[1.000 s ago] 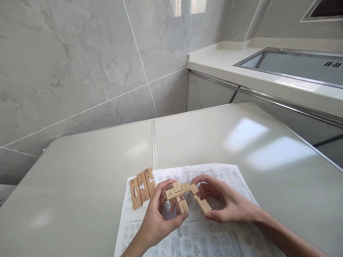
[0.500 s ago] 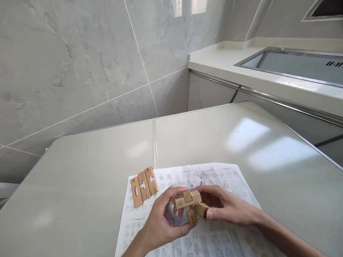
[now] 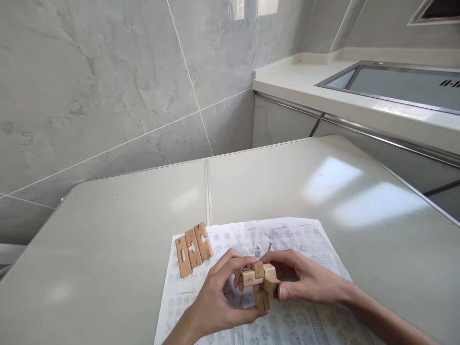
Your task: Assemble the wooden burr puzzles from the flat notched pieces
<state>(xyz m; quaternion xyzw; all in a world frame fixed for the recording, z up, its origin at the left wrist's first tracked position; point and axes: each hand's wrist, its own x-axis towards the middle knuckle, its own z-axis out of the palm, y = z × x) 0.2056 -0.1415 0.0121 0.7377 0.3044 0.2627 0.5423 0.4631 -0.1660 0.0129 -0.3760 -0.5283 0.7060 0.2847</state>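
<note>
Several notched wooden pieces form an interlocking wooden puzzle [image 3: 259, 282], held over the printed sheet. My left hand [image 3: 223, 292] is closed on its left side, fingers on top and thumb beneath the upright piece. On the right, my right hand [image 3: 300, 278] pinches a block that sticks out of the puzzle, the thumb at its near end. Dark pen marks show on the left piece. Flat wooden pieces [image 3: 194, 250] with cut-out slots, numbered 2, 1 and 3, lie side by side at the sheet's upper left corner.
The white sheet [image 3: 230, 232], printed with small puzzle drawings, lies on a glossy pale table [image 3: 143, 230] with a seam. Beyond stand a grey tiled wall [image 3: 108, 86] and a white counter [image 3: 283, 79] with a sink [image 3: 388, 86] at the right.
The wooden puzzle has turned and shifted slightly right in my hands. The block in my right hand sits closer against the others. The flat pieces have stayed put.
</note>
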